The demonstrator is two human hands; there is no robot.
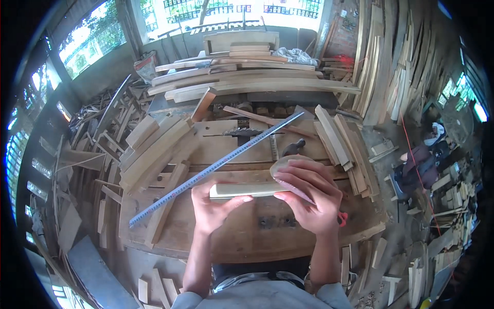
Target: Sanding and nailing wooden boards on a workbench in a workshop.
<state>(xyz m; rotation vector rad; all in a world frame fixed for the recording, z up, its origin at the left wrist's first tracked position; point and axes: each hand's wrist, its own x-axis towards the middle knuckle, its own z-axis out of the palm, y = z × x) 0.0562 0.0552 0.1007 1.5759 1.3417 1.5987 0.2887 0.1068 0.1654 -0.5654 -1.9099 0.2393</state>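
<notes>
Pale wood [242,190] hung above the worktop [234,244], left hand [210,211] clamped on it, right hand [317,194] clasping a curved tan pad [282,163] by its other end; on my feed, I judged level support best.

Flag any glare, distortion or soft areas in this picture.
Head view: daylight glares in the window, upper left; head view: the table's front edge bows, probably from the fisheye lens; head view: corners fall to black; head view: the wood piece reads clearly, the ruler's tiny markings do not.
</notes>
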